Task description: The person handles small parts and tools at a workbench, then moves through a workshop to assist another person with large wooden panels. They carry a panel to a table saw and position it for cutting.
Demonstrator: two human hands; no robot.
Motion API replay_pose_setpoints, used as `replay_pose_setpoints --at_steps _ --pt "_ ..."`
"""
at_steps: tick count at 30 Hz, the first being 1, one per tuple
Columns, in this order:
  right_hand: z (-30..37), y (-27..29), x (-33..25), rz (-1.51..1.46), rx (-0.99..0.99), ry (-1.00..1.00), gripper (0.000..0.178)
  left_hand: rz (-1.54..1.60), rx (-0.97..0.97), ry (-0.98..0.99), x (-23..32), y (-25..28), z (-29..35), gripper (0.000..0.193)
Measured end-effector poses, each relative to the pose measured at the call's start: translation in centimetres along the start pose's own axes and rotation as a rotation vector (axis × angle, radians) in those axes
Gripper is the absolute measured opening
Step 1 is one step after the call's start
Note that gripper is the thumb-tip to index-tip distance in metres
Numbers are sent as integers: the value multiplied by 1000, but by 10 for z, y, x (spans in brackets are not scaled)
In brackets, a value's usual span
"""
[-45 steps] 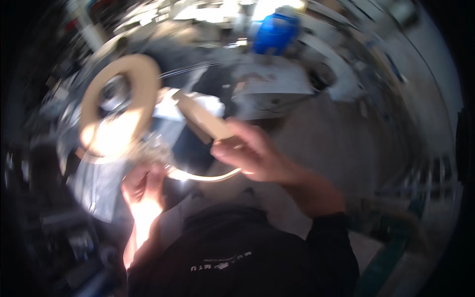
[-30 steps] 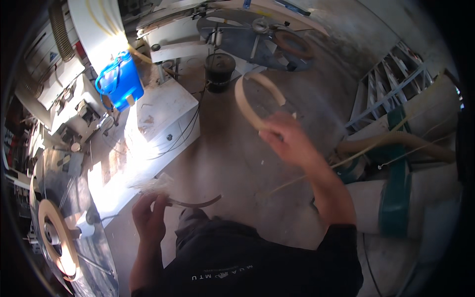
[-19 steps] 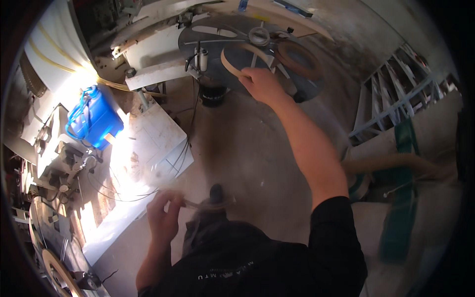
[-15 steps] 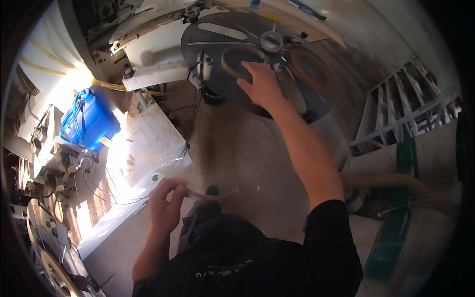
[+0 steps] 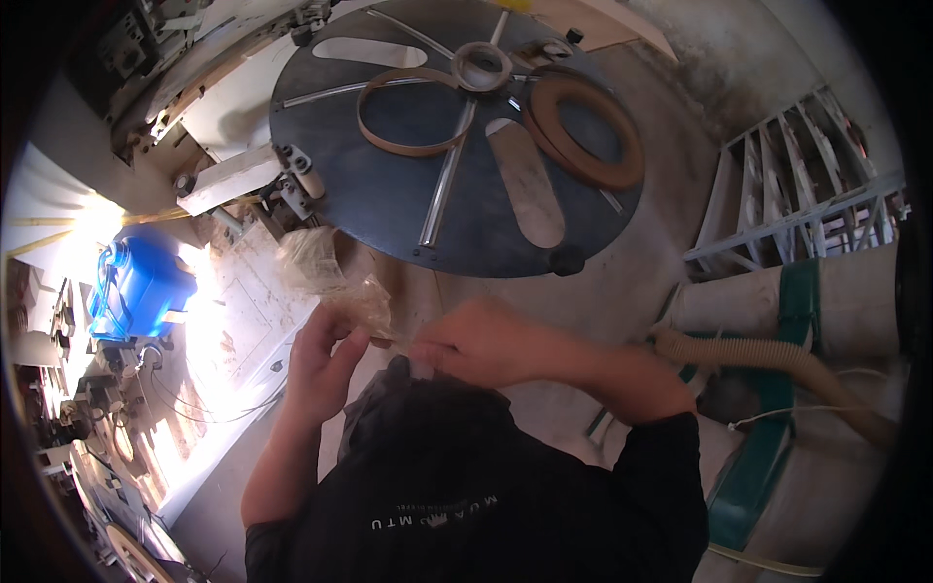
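Closely, two bare hands are working at crumpled clear film

Just above the person's lap, the left hand is curling its fingers, with thumb and forefinger bending toward each other and pinching the lower end of a crumpled, clear, faintly yellowish plastic film. Beside it, the right hand is reaching across from the right, palm side turned down and fingers bunching together near the left fingertips; whether those fingers are pinching the film or something else, I cannot tell.

The film is rising from the left hand toward the upper left, creasing, catching light and letting the pale things behind it show through. Beyond both hands, a large, round, dark grey disc with pale, rounded slots and bright metal rails is filling the upper middle. On it, a thin, light-brown, hoop-shaped band is lying left of the disc's hub ring, and a broad, flat, brown coil of strip is resting to the right, leaving a wide opening at its centre.

Over at the left, a blue plastic canister is standing in bright light with a blue cord looping along its side; its opaque walls are hiding whatever is inside.
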State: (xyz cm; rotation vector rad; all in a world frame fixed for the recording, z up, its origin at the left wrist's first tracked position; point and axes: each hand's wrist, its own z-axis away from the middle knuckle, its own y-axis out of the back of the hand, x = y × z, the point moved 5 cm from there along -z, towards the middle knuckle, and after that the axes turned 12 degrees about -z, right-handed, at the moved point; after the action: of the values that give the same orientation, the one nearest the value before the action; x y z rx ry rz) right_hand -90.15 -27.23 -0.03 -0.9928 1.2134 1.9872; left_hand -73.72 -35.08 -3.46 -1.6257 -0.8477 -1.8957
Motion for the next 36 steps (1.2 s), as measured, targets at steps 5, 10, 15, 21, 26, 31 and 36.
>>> replay_pose_setpoints --at_steps 5,10,15,21,26,31,36 --pt "8 19 21 -207 -104 -157 34 42 -118 -64 -2 -24 0 32" --pt "-4 20 19 -101 -185 -202 30 36 112 171 -20 -34 11 46" --pt "-12 12 3 -133 34 -71 24 28 293 -53 -4 -25 21 55" --pt "-14 1 -10 -183 43 -29 23 -494 556 -357 21 -7 47 52" --pt "-9 6 -28 -73 163 346 31 -758 661 -671 26 1 76 32" --pt "-9 -7 -35 98 366 575 30 -941 665 -998 35 -2 87 34" --pt "-7 -24 -44 291 619 692 31 226 740 -264 -2 22 69 35"
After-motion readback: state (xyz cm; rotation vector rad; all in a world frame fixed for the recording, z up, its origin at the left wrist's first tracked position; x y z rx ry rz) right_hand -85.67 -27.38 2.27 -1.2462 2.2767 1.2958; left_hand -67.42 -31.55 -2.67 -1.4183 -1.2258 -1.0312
